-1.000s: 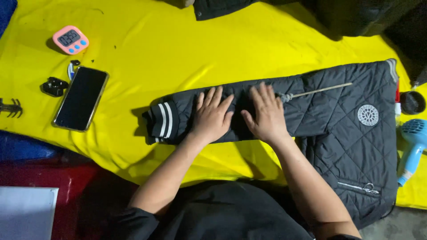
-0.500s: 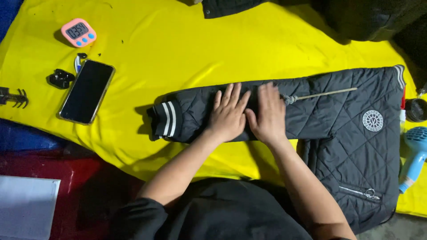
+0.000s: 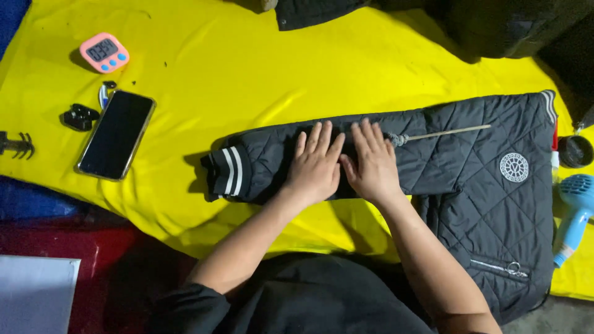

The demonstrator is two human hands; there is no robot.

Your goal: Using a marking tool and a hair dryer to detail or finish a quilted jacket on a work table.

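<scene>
A black quilted jacket [image 3: 495, 204] lies on a yellow cloth [image 3: 260, 68], its sleeve [image 3: 266, 161] stretched out to the left and ending in a cuff with white stripes [image 3: 229, 172]. My left hand [image 3: 315, 164] and my right hand [image 3: 371, 158] lie flat side by side on the middle of the sleeve, fingers spread and pointing away from me. A thin stick with a cord end [image 3: 442, 133] rests on the sleeve just right of my right hand. The jacket body carries a round white badge [image 3: 515, 167] and a zip pocket [image 3: 495, 267].
At the left of the cloth lie a black phone [image 3: 116, 134], a pink digital timer [image 3: 104, 52], a small black case [image 3: 79, 117] and a black clip [image 3: 16, 145]. A light blue hair dryer [image 3: 575, 213] and a dark round pot [image 3: 574, 151] sit at the right edge. Dark cloth lies at the top.
My two hands have slid closer together on the sleeve and now almost touch. The view has shifted slightly; the jacket lies as before.
</scene>
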